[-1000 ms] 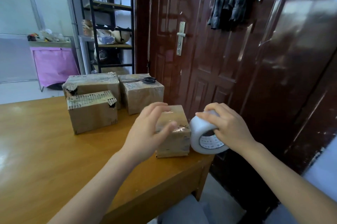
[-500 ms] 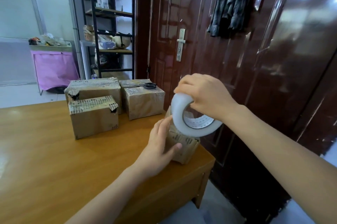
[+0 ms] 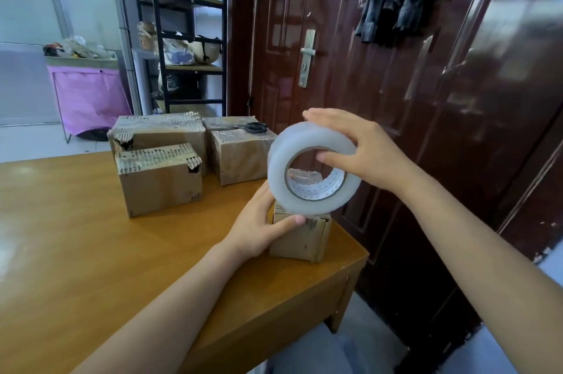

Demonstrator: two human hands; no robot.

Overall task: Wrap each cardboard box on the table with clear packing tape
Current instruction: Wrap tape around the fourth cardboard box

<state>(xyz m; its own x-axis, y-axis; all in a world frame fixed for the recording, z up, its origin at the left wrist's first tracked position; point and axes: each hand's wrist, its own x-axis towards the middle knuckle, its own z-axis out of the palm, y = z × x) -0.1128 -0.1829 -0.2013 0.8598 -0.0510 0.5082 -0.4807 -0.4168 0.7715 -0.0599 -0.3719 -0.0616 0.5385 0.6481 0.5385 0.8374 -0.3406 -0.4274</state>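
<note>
A small cardboard box (image 3: 301, 236) stands near the right corner of the wooden table (image 3: 76, 252). My left hand (image 3: 262, 221) grips its left side, thumb across the front top edge. My right hand (image 3: 362, 151) holds a large roll of clear packing tape (image 3: 310, 172) just above the box, fingers over the top and thumb inside the core. Through the roll's hole I see shiny tape on the box top. Three more boxes stand behind: a front one (image 3: 160, 178), a larger one (image 3: 158, 133) and a right one (image 3: 237, 157).
Black scissors (image 3: 253, 127) lie on the right rear box. A dark red door (image 3: 380, 69) stands close behind the table's right edge. A black shelf rack (image 3: 189, 38) and a pink bin (image 3: 88, 96) are farther back on the left.
My right hand lifted the tape roll from the box's right side up over its top. My left hand slid from the box top down to its left side.
</note>
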